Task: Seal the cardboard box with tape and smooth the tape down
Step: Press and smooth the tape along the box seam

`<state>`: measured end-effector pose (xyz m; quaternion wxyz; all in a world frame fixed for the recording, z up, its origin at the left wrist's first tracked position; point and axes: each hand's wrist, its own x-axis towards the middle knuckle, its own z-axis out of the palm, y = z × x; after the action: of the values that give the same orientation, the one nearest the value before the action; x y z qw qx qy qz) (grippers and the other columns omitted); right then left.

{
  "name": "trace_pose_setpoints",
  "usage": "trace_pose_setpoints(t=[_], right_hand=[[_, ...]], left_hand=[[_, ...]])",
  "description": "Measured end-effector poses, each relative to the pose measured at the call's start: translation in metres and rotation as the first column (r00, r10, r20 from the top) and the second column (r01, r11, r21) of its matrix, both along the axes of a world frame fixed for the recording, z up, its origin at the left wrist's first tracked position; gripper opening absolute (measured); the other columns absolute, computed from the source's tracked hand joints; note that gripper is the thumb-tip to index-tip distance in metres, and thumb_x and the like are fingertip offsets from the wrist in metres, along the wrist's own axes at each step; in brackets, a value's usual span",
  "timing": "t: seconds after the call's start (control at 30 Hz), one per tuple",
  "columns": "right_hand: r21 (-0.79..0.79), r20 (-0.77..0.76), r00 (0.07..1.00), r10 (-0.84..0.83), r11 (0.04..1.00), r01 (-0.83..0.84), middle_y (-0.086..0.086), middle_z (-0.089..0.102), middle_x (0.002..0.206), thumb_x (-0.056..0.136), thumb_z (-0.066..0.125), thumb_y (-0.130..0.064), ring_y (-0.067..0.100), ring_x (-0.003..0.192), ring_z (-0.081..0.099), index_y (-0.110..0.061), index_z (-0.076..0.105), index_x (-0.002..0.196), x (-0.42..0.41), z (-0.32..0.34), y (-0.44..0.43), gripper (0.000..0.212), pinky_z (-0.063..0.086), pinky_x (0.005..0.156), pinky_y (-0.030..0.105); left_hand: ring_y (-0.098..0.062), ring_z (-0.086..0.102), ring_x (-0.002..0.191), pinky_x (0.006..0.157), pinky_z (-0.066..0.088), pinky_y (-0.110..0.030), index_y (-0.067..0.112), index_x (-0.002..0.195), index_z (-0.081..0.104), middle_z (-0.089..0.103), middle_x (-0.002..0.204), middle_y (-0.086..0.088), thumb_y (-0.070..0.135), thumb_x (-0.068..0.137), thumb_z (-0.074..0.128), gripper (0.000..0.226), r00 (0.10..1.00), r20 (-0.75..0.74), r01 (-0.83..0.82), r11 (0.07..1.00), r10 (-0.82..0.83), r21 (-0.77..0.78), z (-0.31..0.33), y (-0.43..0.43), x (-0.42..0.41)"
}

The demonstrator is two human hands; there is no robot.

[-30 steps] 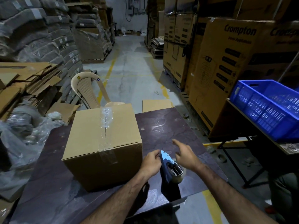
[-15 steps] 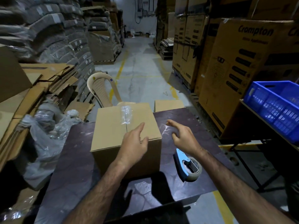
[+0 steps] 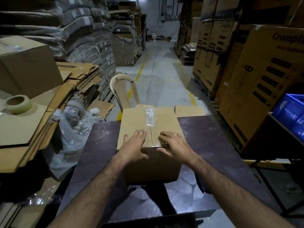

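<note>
Cardboard box (image 3: 139,122) is stood on the dark table (image 3: 205,145), clear tape (image 3: 150,117) already laid along its top seam. Since a second ago the tape dispenser (image 3: 201,184) has been let go beside the box, and left hand (image 3: 134,145) and right hand (image 3: 174,143) are laid flat on the lid either side of the seam, fingers straight, nothing gripped; smoothing is judged begun.
</note>
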<state>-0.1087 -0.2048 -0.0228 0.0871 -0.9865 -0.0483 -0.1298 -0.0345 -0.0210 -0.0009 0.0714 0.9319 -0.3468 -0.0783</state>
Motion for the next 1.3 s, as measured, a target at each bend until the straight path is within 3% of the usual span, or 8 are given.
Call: trace_pose_setpoints(t=[0.17,0.27,0.37,0.6,0.9,1.07,1.2,1.3], right_hand=[[-0.043,0.081,0.995,-0.062,0.997,0.065,0.003,0.061,0.125,0.081,0.056,-0.058,0.023,0.115,0.055,-0.015,0.062,0.114,0.001,-0.006,0.01,0.054,0.041,0.095,0.04],[-0.044,0.046,0.994,-0.096,0.994,0.098,0.004,0.067,0.117,0.078,0.046,-0.068,0.023,0.104,0.063,-0.014,0.066,0.108,0.0,-0.013,0.011,0.065,0.048,0.089,0.039],[-0.06,0.058,0.992,-0.111,0.992,0.114,0.004,0.068,0.113,0.074,0.05,-0.07,0.023,0.094,0.065,-0.014,0.068,0.104,-0.002,-0.016,0.012,0.066,0.051,0.083,0.036],[-0.147,0.098,0.992,-0.077,0.985,0.091,0.004,0.066,0.117,0.049,0.076,-0.067,0.022,0.096,0.064,-0.014,0.063,0.11,-0.004,-0.024,0.013,0.082,0.049,0.081,0.034],[-0.26,0.021,0.996,-0.091,0.961,0.093,0.007,0.063,0.123,0.04,0.079,-0.064,0.024,0.097,0.065,-0.014,0.051,0.119,-0.003,-0.03,0.014,0.098,0.052,0.078,0.036],[-0.211,0.08,0.994,-0.068,0.974,0.083,0.003,0.059,0.126,0.053,0.077,-0.055,0.023,0.1,0.061,-0.021,0.05,0.125,-0.011,-0.023,0.012,0.084,0.051,0.076,0.037],[-0.161,0.085,0.995,-0.05,0.985,0.063,0.0,0.056,0.124,0.084,0.045,-0.058,0.024,0.101,0.055,-0.027,0.048,0.124,-0.01,-0.013,0.01,0.051,0.044,0.081,0.04],[-0.151,0.052,0.997,-0.056,0.987,0.064,-0.001,0.055,0.117,0.092,0.026,-0.053,0.022,0.099,0.051,-0.029,0.05,0.121,-0.004,-0.004,0.01,0.045,0.037,0.08,0.038]], left_hand=[[-0.017,0.005,0.149,0.119,0.011,-0.051,0.018,0.152,0.005,0.007,0.162,0.0,0.054,0.081,0.065,0.1,0.979,0.202,0.009,0.999,-0.018,0.047,-0.015,0.0,0.0],[-0.017,0.007,0.149,0.118,0.013,-0.049,0.017,0.152,0.005,0.008,0.162,0.0,0.058,0.082,0.061,0.099,0.96,0.279,0.003,0.999,-0.016,0.047,-0.023,0.0,-0.002],[-0.017,0.008,0.148,0.118,0.015,-0.048,0.016,0.152,0.006,0.01,0.162,-0.001,0.061,0.081,0.06,0.1,0.942,0.334,0.007,0.999,-0.021,0.043,-0.027,0.0,-0.004],[-0.018,0.008,0.148,0.118,0.013,-0.049,0.015,0.152,0.004,0.01,0.162,-0.002,0.061,0.08,0.061,0.102,0.939,0.342,0.003,0.999,-0.019,0.045,-0.03,-0.001,-0.005],[-0.019,0.007,0.149,0.118,0.012,-0.051,0.015,0.152,0.003,0.008,0.162,-0.002,0.06,0.079,0.064,0.105,0.935,0.353,0.003,0.998,-0.025,0.065,-0.033,-0.002,-0.005],[-0.02,0.01,0.148,0.119,0.016,-0.048,0.016,0.153,0.003,0.008,0.162,-0.002,0.056,0.083,0.062,0.099,0.938,0.325,0.09,0.989,-0.122,0.113,-0.026,0.004,0.001],[-0.02,0.035,0.138,0.112,0.033,-0.04,0.018,0.148,0.025,0.033,0.154,-0.003,0.061,0.081,0.061,0.087,0.923,0.309,0.22,0.973,-0.23,0.069,-0.007,0.008,0.018],[-0.022,0.018,0.145,0.118,0.02,-0.045,0.016,0.152,0.012,0.017,0.16,-0.004,0.064,0.085,0.051,0.091,0.924,0.282,0.235,0.965,-0.259,0.115,-0.016,0.01,0.022]])
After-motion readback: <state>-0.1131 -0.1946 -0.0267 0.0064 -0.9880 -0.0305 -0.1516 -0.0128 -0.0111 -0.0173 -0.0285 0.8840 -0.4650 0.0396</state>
